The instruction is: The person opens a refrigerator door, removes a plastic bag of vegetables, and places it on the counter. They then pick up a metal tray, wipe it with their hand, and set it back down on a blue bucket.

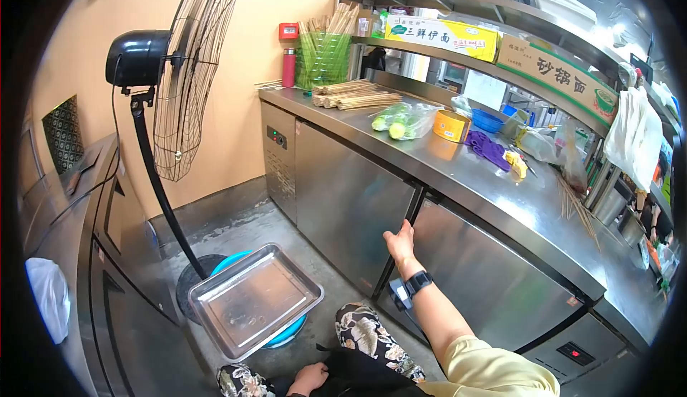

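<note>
Below the steel desk (458, 175), the right hand (399, 243) reaches with fingers spread, holding nothing, its fingertips at the seam between the two cabinet doors (351, 207), a watch (416, 283) on its wrist. Down at the person's lap, further from the desk, the left hand (308, 378) rests loosely curled on dark fabric (358, 375), while a metal tray (254, 300) sits on a blue basin (286, 334) beside the fan stand (161, 196).

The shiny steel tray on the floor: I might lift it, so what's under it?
The rectangular steel tray rests on a round blue basin, whose rim shows at two spots. The basin's inside is covered.
</note>
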The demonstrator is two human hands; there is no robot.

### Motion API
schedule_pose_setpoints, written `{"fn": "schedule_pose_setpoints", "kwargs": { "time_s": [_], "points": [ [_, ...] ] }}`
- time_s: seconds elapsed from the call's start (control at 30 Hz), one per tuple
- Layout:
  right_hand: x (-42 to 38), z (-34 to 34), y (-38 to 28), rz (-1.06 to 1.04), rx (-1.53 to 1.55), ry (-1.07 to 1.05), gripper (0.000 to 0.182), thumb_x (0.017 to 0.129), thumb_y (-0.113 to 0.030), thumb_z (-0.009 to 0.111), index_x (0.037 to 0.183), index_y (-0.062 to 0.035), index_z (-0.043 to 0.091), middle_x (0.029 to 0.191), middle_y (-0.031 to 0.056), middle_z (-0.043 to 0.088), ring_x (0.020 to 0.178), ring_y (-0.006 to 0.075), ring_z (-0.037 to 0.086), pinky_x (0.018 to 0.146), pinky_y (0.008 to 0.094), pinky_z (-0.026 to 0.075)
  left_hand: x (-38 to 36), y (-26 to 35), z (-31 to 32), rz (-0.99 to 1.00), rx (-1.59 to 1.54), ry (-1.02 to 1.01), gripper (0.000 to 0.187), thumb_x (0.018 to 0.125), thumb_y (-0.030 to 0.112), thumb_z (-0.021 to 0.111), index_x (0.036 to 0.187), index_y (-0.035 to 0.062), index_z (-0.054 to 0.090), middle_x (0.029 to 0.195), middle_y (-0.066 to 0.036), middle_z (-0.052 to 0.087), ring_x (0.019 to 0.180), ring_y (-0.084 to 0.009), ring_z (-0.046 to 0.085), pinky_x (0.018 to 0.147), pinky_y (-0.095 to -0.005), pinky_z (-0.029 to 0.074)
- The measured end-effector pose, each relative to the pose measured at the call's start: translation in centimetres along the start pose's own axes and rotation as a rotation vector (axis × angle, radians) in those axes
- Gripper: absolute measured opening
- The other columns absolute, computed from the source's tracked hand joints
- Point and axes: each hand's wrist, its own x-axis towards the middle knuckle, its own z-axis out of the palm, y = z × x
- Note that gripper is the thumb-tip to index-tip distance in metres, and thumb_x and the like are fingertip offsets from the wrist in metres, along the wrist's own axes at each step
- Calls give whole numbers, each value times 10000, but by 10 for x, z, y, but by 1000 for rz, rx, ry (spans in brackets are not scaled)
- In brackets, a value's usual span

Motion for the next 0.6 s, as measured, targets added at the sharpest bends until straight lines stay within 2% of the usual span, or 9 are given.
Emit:
{"fn": "schedule_pose_setpoints", "kwargs": {
  "time_s": [0.03, 0.07, 0.17, 0.2, 0.23, 0.3, 0.4, 0.5, 0.6],
  "points": [
    [5, 9, 2, 37, 49, 2, 759, 725, -151, 659, 1365, 62, 312, 1344, 241, 396, 1262, 356, 405, 1055, 369, 339, -1, 0, 2, 2, -12, 5, 334, 829, 280, 573, 1112, 112, 635, 1067, -89, 672, 1022, -289, 616, 872, -398, 484],
    [6, 19, 6, 8, 12, 113, 708, 716, -109, 653, 1340, 45, 358, 1289, 224, 485, 1201, 337, 479, 1015, 363, 379, -1, -1, 3, 5, -23, 11, 333, 831, 281, 572, 1112, 114, 634, 1066, -89, 672, 1023, -291, 615, 871, -397, 484],
    [17, 18, 19, 39, 227, -41, 598, 729, -60, 629, 1286, 27, 430, 1193, 187, 575, 1101, 299, 558, 950, 348, 426, -4, -6, 1, -5, -49, 15, 331, 837, 286, 570, 1119, 123, 631, 1069, -85, 672, 1026, -291, 614, 876, -400, 481],
    [36, 22, 44, 83, 383, -153, 512, 740, -14, 600, 1236, 14, 479, 1091, 149, 630, 1023, 260, 595, 896, 332, 452, -4, -6, 2, -7, -59, 11, 331, 839, 288, 570, 1122, 127, 629, 1071, -82, 671, 1027, -290, 614, 878, -402, 479],
    [52, 31, 68, 52, 311, -160, 486, 747, 1, 584, 1224, 19, 492, 1085, 144, 631, 1014, 243, 597, 867, 329, 464, -4, -7, 2, -6, -37, 26, 331, 841, 289, 569, 1125, 130, 627, 1075, -82, 670, 1028, -289, 614, 881, -405, 477],
    [40, 25, 57, -10, 160, -77, 448, 750, -19, 591, 1191, 20, 522, 1062, 127, 639, 963, 219, 612, 814, 310, 479, -4, -10, 3, 3, 8, 49, 331, 844, 291, 568, 1131, 136, 624, 1083, -81, 669, 1031, -288, 613, 888, -410, 473],
    [34, 10, 36, 84, 171, -136, 412, 749, -53, 610, 1151, 19, 560, 1064, 114, 642, 949, 209, 613, 798, 297, 479, -15, -1, -6, 24, -28, 47, 330, 845, 292, 566, 1130, 138, 624, 1092, -96, 664, 1034, -294, 610, 888, -420, 471],
    [13, 23, 43, 180, 272, -237, 446, 737, -132, 618, 1161, 2, 580, 1082, 140, 658, 1026, 242, 622, 892, 322, 468, -11, -1, -5, 43, -18, 38, 326, 841, 291, 568, 1120, 134, 631, 1072, -119, 664, 1022, -310, 611, 880, -424, 474],
    [-55, 41, 13, -37, 203, -129, 510, 737, -143, 611, 1220, 7, 540, 1115, 182, 626, 1068, 297, 595, 954, 352, 446, -3, -10, 4, 69, 14, 64, 322, 835, 288, 573, 1105, 126, 640, 1045, -134, 667, 1009, -323, 613, 875, -422, 476]
  ]
}}
